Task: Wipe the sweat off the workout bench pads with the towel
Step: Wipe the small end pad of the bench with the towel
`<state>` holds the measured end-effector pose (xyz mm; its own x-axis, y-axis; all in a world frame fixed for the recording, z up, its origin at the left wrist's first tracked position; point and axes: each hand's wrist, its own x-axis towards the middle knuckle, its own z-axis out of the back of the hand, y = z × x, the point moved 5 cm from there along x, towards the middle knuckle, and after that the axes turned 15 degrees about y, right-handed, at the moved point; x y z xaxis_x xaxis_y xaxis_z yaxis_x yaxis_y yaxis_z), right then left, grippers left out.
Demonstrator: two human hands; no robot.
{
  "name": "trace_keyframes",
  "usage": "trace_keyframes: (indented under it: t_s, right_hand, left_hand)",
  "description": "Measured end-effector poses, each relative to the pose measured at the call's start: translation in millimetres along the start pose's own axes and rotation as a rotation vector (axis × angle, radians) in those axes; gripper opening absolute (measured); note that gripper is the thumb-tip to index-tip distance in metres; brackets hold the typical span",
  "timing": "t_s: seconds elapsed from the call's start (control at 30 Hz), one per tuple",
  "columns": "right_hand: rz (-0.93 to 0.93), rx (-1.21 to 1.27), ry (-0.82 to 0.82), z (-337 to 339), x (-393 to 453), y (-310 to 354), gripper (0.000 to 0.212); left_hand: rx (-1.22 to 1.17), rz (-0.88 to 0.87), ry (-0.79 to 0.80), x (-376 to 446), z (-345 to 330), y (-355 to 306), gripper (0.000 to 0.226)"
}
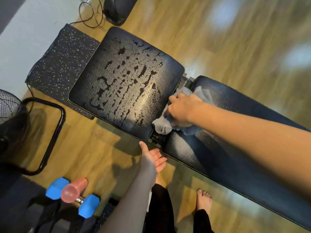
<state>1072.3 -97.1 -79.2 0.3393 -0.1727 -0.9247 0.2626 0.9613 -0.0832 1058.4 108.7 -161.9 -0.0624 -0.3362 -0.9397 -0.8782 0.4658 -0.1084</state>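
Head view: right hand (182,109) grips bunched towel (164,126) at gap between pads; left hand (155,158) open, idle. Seat pad (126,81) left, beaded wet. Risk: towel snags hinge, smears sweat.

Both bench pads are black with a leathery grain and pale stitched piping; the far seat pad (126,78) is blotched with darker wet patches, the long pad (235,132) isn't. Towel (168,126) is plain grey. Floor (218,39) is honey-coloured wood grain. Far-left mat (62,56) is black with white speckles (classic gym rubber). Near left: a dumbbell (89,206) with bright blue heads and a translucent pink bottle (74,190).
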Motion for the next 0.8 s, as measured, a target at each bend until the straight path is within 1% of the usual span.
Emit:
trace_keyframes:
  t_s: [0.2,0.4,0.67,0.73,0.77,0.8]
  right_hand:
    - [-0.055,0.087,-0.054,9.8,3.3,-28.8,0.053]
    - [-0.097,0.153,-0.069,12.1,6.3,-37.4,0.052]
    - [-0.178,0.182,-0.153,5.0,-3.9,-49.3,0.058]
    - [-0.243,0.181,-0.15,-1.2,-10.9,-46.2,0.066]
    - [-0.269,0.206,-0.143,-5.8,-14.0,-42.4,0.075]
    - [-0.284,0.256,-0.135,-10.2,-15.9,-37.8,0.089]
  left_hand:
    - [0.062,-0.051,-0.004,-4.5,1.1,-6.6,0.08]
    - [0.139,-0.077,-0.012,-5.5,7.9,-18.1,0.071]
    - [0.185,-0.102,0.007,-9.7,13.6,-21.9,0.07]
    - [0.175,-0.105,0.011,-10.0,12.5,-24.0,0.071]
    - [0.163,-0.104,0.013,-10.0,11.0,-24.7,0.071]
    - [0.155,-0.104,0.012,-10.0,9.0,-25.7,0.071]
